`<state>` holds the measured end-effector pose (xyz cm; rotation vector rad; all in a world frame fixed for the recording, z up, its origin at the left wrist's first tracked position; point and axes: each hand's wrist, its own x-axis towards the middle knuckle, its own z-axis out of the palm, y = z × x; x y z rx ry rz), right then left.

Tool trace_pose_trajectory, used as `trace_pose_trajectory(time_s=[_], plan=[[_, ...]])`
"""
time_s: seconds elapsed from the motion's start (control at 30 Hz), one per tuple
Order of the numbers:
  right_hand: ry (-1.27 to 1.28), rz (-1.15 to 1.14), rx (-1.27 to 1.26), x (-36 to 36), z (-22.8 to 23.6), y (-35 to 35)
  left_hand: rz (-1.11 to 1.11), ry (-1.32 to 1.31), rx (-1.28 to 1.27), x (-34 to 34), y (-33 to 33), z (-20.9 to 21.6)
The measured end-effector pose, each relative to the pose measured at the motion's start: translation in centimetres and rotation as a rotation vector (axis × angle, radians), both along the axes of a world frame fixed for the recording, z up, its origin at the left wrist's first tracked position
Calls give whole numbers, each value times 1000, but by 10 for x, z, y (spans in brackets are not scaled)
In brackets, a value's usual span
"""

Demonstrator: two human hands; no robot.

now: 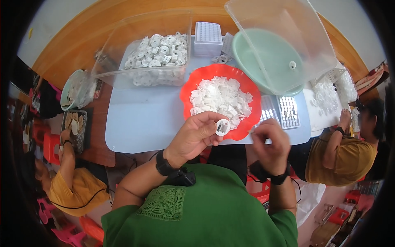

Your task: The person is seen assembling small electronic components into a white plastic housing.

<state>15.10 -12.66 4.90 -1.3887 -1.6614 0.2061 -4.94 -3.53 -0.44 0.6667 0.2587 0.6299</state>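
In front of the red scalloped bowl, my left hand (192,136) pinches a small round white plastic housing (222,128) between thumb and fingers. The housing's open face is turned up, with small metal strips inside. To its right, apart from it, my right hand (271,142) is raised with the fingers curled together. Whatever those fingertips hold, if anything, is too small or blurred to make out. Beyond both hands, the red bowl (256,92) carries a heap of small flat white plastic pieces (222,99).
A clear bin (103,75) full of round white parts stands back left. Behind the bowl are stacked white trays (208,39). A green basin (247,53) sits under a tilted clear container (304,24). Trays of metallic discs (289,112) lie right. Co-workers sit at both sides.
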Motion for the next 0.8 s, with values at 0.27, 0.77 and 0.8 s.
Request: trace_pose_trajectory(time_s=[0.27,0.77,0.8], plan=[[-48,62,152,-41,-9,15,45,17,63,-2,-11,10],[-132,58,75,-45,-3,14,52,76,96,-4,-14,4],[-76,67,48,-44,-3,14,50,70,88,-4,-14,4]])
